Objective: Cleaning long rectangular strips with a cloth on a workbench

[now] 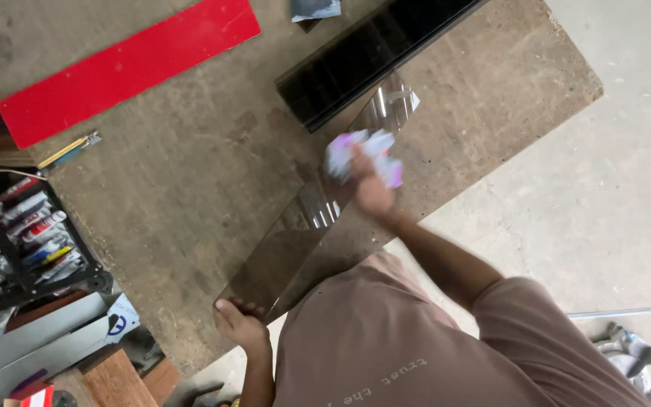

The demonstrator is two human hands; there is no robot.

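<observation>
Tinted glass is what both my hands are on: one long, narrow strip (307, 226) lying flat on the worn brown workbench (190, 173), its long axis running from the near edge by my body up and away to the right, toward the black channel piece (374, 56) that its far end touches or slips under (I cannot tell which).

Working from the left: a tray of tubes (32, 230) sits off the bench's left side, too jumbled to count. One red strip (126, 64) lies across the top left of the bench, well apart from the glass, with one small pencil-like tool (69, 151) just below its lower end.

Next comes my left hand (239, 324), at the near end of the strip. Its fingers curl over the corner of the glass at the bench edge, pinning it there.

Further right, my right hand (371, 192) is up the strip, past its middle, closed around one crumpled white-and-purple rag (363, 154) pressed down on the glass surface. The hand is blurred, so the exact finger positions are unclear. The rag lies beyond my knuckles, toward the far end, and the bare stretch of glass runs back from it toward my left hand.

Of the two, my right hand is nearer the far end and the black channel; my left holds the near end alone.
</observation>
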